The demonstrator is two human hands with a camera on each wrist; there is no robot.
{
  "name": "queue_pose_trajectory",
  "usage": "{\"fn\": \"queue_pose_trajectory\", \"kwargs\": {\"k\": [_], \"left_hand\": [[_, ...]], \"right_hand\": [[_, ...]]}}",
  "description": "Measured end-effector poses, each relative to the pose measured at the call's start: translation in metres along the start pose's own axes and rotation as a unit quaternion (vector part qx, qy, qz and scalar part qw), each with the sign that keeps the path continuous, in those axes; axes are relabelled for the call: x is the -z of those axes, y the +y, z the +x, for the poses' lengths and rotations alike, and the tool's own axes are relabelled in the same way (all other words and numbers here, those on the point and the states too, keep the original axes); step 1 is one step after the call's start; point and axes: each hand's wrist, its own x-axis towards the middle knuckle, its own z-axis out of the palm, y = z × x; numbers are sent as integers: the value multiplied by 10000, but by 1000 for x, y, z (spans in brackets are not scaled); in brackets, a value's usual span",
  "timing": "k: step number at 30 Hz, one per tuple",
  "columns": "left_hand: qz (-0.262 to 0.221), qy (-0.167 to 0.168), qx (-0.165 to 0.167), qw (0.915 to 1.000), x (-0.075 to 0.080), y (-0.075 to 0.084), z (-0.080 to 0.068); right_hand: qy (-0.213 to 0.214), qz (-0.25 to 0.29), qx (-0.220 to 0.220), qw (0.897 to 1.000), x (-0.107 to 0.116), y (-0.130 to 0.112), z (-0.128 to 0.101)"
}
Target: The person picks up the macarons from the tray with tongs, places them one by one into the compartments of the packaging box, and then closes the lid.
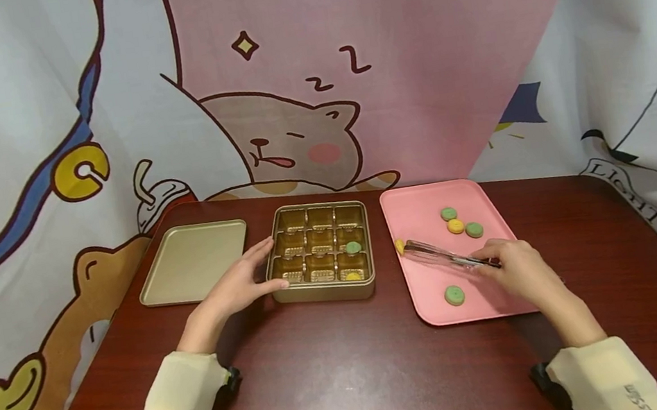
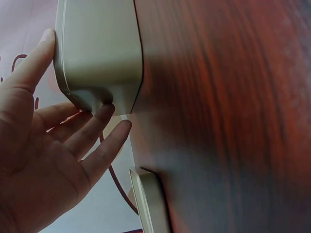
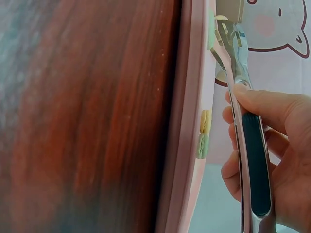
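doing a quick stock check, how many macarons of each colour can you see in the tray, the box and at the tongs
green macarons: 4 (3 on the pink tray, 1 in the box)
yellow macarons: 3 (1 mid-tray, 1 at the tips of the tongs, 1 in the box)
total: 7

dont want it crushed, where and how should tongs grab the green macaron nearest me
Likely by opposite sides of its rim, tongs coming from above right: the round green macaron lies flat on the pink tray, apart from the other macarons, and the right hand holds the tongs.
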Motion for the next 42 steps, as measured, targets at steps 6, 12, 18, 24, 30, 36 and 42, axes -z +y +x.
{"fn": "queue_pose_trajectory", "kwargs": {"k": [6, 12, 18, 24, 30, 36, 42], "left_hand": [[17, -7, -1, 10000, 0, 0, 0], [-15, -5, 19, 10000, 0, 0, 1], [-12, -1, 28, 10000, 0, 0, 1], [27, 4, 14, 10000, -1, 1, 0], [22, 29, 37, 10000, -1, 1, 0], [23, 18, 30, 10000, -1, 2, 0], [42, 39, 39, 10000, -1, 1, 0]], "right_hand": [[-149, -43, -88, 9998, 3, -3, 1], [-363, -31, 31, 9993, 7, -1, 8], [-757, 0, 10, 9971, 10, 5, 22], [-809, -61, -86, 9967, 9, 5, 24], [-622, -181, -116, 9978, 6, 3, 23], [-336, -310, -70, 9989, 5, 4, 20], [-94, -422, -38, 9991, 4, 5, 17]]}}
